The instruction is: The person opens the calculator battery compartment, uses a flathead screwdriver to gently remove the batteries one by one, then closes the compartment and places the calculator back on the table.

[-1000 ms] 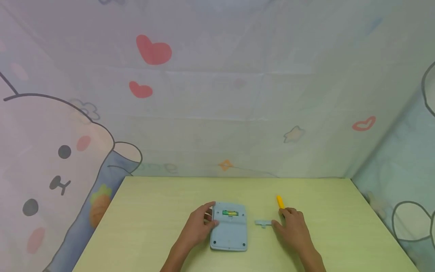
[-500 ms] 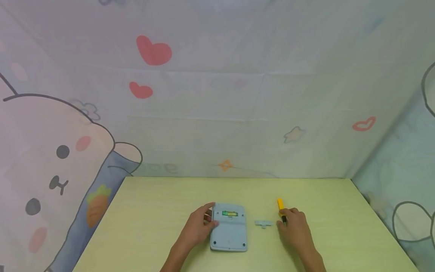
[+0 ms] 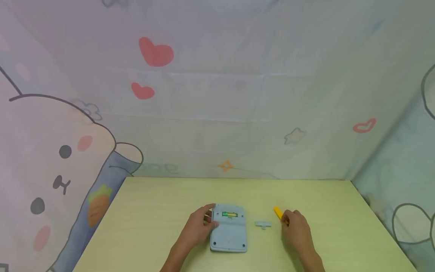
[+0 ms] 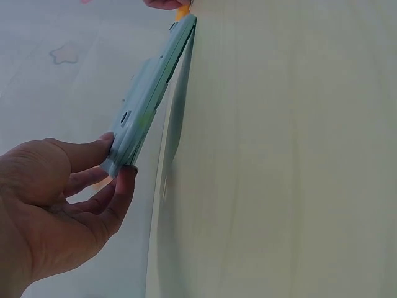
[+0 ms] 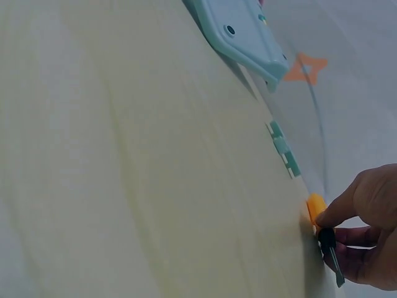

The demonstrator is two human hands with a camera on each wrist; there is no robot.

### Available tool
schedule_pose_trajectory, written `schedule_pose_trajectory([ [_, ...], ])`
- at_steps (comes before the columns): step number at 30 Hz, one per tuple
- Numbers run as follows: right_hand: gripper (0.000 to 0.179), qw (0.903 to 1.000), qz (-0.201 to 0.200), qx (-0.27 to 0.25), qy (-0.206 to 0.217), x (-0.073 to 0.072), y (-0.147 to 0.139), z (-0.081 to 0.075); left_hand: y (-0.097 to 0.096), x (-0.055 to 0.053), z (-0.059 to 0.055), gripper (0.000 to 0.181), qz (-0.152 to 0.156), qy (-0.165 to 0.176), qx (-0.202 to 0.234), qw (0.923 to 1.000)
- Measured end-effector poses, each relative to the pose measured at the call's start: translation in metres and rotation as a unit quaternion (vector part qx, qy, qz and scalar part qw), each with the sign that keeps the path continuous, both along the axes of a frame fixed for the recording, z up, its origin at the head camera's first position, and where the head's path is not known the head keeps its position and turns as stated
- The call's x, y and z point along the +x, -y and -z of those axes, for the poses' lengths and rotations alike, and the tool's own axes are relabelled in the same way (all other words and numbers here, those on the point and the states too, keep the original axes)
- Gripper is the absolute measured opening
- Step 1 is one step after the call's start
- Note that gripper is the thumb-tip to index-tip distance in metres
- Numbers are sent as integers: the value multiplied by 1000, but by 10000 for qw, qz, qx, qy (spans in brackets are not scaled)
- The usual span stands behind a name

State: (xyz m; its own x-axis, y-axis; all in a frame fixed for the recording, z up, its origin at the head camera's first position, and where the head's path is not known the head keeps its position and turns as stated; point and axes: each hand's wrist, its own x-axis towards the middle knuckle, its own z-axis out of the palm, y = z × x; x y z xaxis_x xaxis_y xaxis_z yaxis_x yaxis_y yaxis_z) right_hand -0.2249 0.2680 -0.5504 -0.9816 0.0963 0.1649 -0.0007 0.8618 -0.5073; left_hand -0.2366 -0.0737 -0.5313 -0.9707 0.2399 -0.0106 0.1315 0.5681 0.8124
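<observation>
A light blue calculator point(image 3: 228, 235) lies back face up on the table, with a green and yellow battery point(image 3: 230, 214) in its open slot. My left hand point(image 3: 197, 227) grips its left edge, thumb on the back and fingers beneath; the left wrist view shows that edge raised off the table. To the right, my right hand point(image 3: 296, 228) pinches a small screwdriver point(image 5: 316, 208) by its yellow handle. Its black collar and metal shaft point(image 5: 336, 267) point back toward the palm. Between calculator and right hand lies the small blue battery cover point(image 3: 263, 224).
The pale yellow-green table point(image 3: 163, 200) ends at a printed cloth backdrop point(image 3: 217, 94) with hearts and a cartoon bear. Another cloth panel point(image 3: 401, 170) hangs along the right side.
The right thumb has left the battery cover. The screwdriver has turned in the right hand, its yellow end now slanting left and sitting nearer the person. The left hand and calculator stay in place.
</observation>
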Motion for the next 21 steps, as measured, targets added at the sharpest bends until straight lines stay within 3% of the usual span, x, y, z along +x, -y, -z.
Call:
schedule_pose_trajectory([
  [21,31,9991,29,-419,37,1,-5,-5,-1,4,-6,59,-26,-2,-3,10000],
])
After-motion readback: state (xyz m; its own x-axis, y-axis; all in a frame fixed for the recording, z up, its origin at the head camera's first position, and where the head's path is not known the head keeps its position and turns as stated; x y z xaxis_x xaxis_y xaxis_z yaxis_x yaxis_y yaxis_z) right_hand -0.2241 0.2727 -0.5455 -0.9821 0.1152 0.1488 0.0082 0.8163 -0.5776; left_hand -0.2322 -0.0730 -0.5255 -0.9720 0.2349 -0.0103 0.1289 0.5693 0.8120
